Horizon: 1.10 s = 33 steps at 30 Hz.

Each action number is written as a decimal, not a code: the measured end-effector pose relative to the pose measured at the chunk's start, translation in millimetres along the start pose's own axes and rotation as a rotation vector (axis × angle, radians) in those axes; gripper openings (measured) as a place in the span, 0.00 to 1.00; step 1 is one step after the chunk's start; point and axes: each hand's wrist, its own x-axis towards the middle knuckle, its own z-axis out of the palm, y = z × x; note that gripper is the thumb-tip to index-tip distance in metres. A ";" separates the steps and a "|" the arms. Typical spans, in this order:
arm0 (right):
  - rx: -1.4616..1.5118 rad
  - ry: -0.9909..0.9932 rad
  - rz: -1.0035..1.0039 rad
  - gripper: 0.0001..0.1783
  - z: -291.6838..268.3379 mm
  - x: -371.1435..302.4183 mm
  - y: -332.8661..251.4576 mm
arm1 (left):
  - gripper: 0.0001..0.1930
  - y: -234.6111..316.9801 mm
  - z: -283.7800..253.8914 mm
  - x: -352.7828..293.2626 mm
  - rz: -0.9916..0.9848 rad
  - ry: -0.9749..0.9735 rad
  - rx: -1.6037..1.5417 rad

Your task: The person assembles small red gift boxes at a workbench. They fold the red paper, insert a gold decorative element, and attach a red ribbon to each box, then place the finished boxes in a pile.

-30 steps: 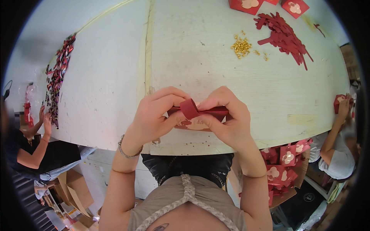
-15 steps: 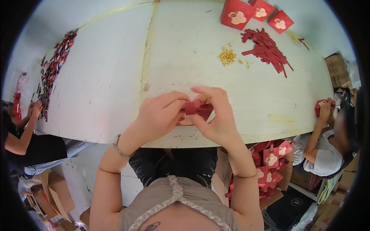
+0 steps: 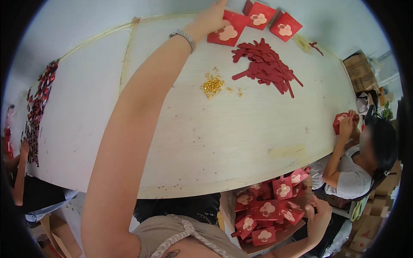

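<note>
My left hand (image 3: pixel 208 20) is stretched to the far edge of the table, its thumb and fingers about the left side of a red paper box (image 3: pixel 229 32) with a pale flower-like print. The fingertips are partly hidden behind the box. My right hand (image 3: pixel 319 217) is low at the right, beside the rim of a cardboard carton (image 3: pixel 306 191). Its fingers are curved and apart, with nothing held. Many small red printed boxes (image 3: pixel 267 209) fill that carton.
Two more red boxes (image 3: pixel 259 18) stand at the back. Dark red strips (image 3: pixel 269 66) lie piled beside small gold fasteners (image 3: pixel 213 86). Colourful small pieces (image 3: pixel 41 107) line the left edge. A co-worker (image 3: pixel 352 167) holds a red box at the right; another person's arm (image 3: pixel 20 172) shows left.
Both hands have parted from the red piece they held at the near table edge. The left has reached far forward to a box; the right has dropped to the carton. The view has shifted right.
</note>
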 end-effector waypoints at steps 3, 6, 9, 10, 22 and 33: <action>0.269 0.145 0.031 0.23 18.6 7.4 -8.4 | 0.31 -29.2 -10.0 -4.5 0.042 -0.024 0.092; 0.488 0.041 -0.226 0.16 46.5 52.1 -38.0 | 0.01 -47.3 -70.8 -65.3 0.458 0.137 0.285; 0.594 0.100 -0.475 0.17 71.0 100.6 -101.9 | 0.07 -5.6 -137.4 -155.5 0.489 0.119 0.034; 0.758 0.100 -0.539 0.18 79.7 116.6 -127.8 | 0.07 3.0 -155.6 -181.8 0.436 0.059 -0.027; 1.828 -0.612 -0.568 0.43 152.1 108.1 -304.8 | 0.19 17.9 -153.5 -364.3 -0.331 0.246 -1.572; 1.705 0.081 -0.763 0.24 182.3 93.4 -316.5 | 0.25 27.5 -106.5 -423.7 -0.294 0.251 -0.764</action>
